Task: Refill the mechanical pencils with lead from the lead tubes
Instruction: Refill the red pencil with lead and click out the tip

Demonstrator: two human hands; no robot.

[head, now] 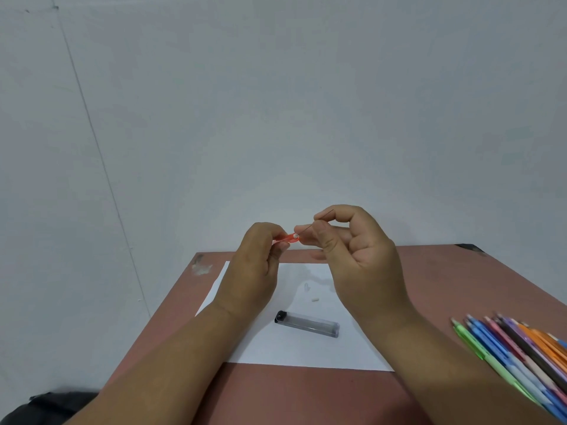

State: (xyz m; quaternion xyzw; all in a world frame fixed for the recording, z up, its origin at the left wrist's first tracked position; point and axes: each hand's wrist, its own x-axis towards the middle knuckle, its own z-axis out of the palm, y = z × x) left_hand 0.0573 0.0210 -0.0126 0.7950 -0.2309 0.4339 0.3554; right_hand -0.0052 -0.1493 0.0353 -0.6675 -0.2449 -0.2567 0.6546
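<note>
Setting: pale grey wall (pixel 276 102) behind a reddish-brown counter (pixel 306 394), with a white sheet of paper (pixel 276 351) laid in the middle of it.

Left hand: the left hand (pixel 254 265) is raised above the paper, its fingers (pixel 276 234) curled round an orange mechanical pencil (pixel 287 238). The open back end of the pencil points toward the other hand.

Right hand: the right hand (pixel 359 256) pinches a thin dark stick of lead (pixel 319 220) between thumb and forefinger. The lower tip of the lead sits right at the pencil's open end; whether it has entered the hole is too fine to tell.

Lead tube: a clear lead tube (pixel 308 324) with a black cap lies flat on the paper, below and between the hands, untouched.

Small parts: two small white pieces (pixel 310 291) lie on the paper just above the tube, probably the pencil's cap and eraser.

Other pencils: a fan of coloured pencils (pixel 515 354) in green, blue, pink, purple and orange rests on the counter at the right edge, well apart from the hands.

Step in hand: feeding a single lead into the orange pencil's barrel.

Next move: calls for lining the lead up with the narrow hole and letting it slide in without bending, since so thin a stick would likely snap under side pressure. After that the white pieces would need refitting.
</note>
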